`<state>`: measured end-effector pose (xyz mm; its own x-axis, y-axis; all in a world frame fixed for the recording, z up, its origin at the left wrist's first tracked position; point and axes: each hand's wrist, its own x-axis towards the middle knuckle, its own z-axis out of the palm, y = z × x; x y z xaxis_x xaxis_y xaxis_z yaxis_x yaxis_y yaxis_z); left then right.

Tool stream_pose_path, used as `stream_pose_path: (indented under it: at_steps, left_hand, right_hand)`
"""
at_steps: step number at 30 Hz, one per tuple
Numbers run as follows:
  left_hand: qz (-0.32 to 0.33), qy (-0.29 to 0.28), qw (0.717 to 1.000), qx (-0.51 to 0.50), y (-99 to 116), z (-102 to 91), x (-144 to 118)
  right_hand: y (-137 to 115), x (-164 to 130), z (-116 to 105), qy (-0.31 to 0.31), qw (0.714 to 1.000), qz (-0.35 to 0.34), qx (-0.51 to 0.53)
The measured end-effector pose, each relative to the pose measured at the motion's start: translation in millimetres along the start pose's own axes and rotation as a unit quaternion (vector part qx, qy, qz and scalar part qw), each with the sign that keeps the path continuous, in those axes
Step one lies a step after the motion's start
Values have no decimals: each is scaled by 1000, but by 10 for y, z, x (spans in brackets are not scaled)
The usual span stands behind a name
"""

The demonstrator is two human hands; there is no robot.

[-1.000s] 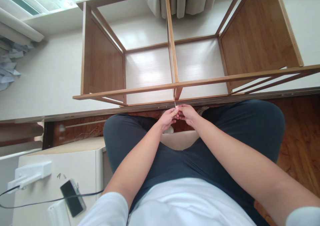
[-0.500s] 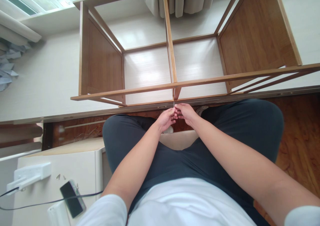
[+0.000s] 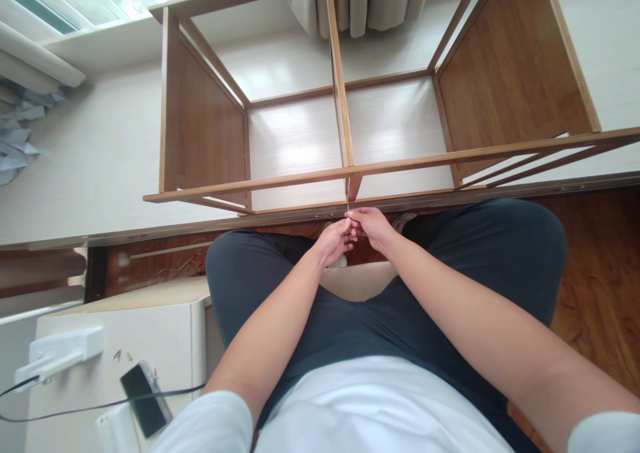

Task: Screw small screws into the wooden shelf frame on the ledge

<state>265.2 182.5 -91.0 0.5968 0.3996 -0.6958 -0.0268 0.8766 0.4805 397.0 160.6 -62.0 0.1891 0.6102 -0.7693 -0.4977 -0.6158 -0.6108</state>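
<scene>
Both left hand (image 3: pixel 332 242) and right hand (image 3: pixel 373 226) meet — fingers (image 3: pixel 355 214) pinched together around a thin rod (image 3: pixel 349 207) — wooden frame (image 3: pixel 342 99) at their twelve o'clock.

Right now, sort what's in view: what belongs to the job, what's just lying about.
In the job: left hand; right hand; thin rod where they meet; wooden frame; probably small metal pieces.

Apparently lying about: phone; black cable; white block.

You wear a white top (image 3: pixel 370 399) whose short sleeves (image 3: pixel 215 421) leave your forearms (image 3: pixel 273 323) bare, and loose, dark blue-grey trousers (image 3: pixel 505 259), softly creased.
</scene>
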Motion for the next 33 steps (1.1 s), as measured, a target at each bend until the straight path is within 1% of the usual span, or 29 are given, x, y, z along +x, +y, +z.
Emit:
stream_pose_path:
  at_steps: [5,13,15,17,22,24,26,30,31,33]
  left_hand:
    - [-4,5,1000,-4,-2,-3,14]
    - [8,32,999,-16,-19,27,43]
    - [12,41,999,-12,-22,44,42]
    - [24,62,998,1,-28,63,42]
    - [76,149,982,92,-56,108,65]
    - [101,168,972,131,-70,117,82]
    - [121,172,963,167,-80,117,96]
    - [154,153,946,242,-90,108,78]
    - [167,150,936,272,-89,108,59]
    - [189,154,903,354,-82,120,7]
  right_hand:
    - [1,8,-3,13,1000,9,-1]
    - [46,61,-23,18,1000,6,-8]
    - [54,69,-26,19,1000,5,-11]
    - [58,73,-23,22,1000,5,-17]
    - [63,82,-10,33,999,-10,-42]
    - [71,88,-14,35,998,-20,-53]
    - [80,94,-21,34,997,-29,-60]
    - [90,103,-31,33,997,-32,-56]
    - [89,106,-30,33,998,-31,-52]
    - [85,112,-26,35,998,-31,-41]
